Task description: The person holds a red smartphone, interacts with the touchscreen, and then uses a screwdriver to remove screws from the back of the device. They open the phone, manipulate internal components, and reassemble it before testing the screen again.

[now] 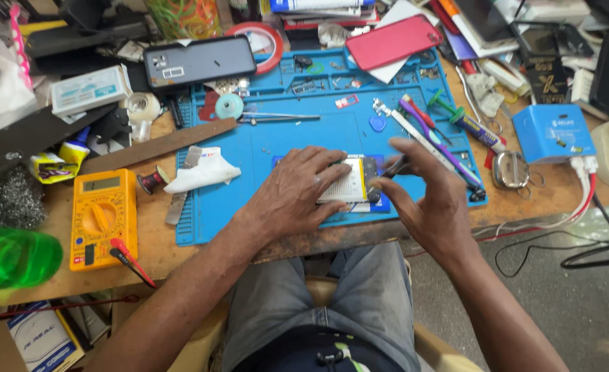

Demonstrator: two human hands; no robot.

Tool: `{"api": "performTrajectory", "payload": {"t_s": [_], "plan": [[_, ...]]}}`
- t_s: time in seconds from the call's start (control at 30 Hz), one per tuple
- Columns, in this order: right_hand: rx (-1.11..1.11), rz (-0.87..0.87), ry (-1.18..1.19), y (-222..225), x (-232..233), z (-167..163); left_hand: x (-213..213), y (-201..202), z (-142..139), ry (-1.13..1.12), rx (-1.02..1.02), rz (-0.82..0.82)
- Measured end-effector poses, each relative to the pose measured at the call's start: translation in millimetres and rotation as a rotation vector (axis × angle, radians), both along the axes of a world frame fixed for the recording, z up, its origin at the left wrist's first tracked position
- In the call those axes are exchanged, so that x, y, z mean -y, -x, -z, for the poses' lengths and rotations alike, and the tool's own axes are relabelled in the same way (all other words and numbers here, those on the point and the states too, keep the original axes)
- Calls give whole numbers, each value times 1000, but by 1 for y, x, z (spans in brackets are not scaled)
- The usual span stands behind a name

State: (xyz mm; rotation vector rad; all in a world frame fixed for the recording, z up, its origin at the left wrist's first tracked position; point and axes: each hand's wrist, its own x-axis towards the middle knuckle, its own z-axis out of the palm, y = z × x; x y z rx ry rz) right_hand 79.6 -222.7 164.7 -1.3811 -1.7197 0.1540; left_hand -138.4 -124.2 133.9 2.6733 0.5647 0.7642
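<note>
An opened phone (354,180) with a pale battery showing lies on the blue work mat (277,138) near the front edge of the bench. My left hand (295,191) lies flat over the phone's left part, fingers spread, pressing it down. My right hand (425,195) sits at the phone's right end and pinches a thin dark tool (392,169) between thumb and forefinger, its tip pointing at the phone's edge. The other fingers of that hand are spread.
A yellow multimeter (102,215) with red and black probes lies at the left. Tweezers (280,117), a white cloth (201,175), a toothbrush (434,134), a dark phone (200,62), a red phone back (394,41) and a blue box (553,132) crowd the bench. A green bottle (12,255) lies at far left.
</note>
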Motion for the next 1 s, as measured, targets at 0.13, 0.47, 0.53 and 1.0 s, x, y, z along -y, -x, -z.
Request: {"api": "performTrajectory", "payload": {"t_s": [0.13,0.47,0.53,1.0], "plan": [[30,11,14,-1,1,3,3,-1,0,23,-1,-10],[3,-156,55,-7,-1,6,1,-3,1,10,-7,-4],[-1,14,25,-4,-2,5,1,-2,1,24,-14,-13],[-23,21,41,0,-1,4,0,0,4,15,-2,-8]]}}
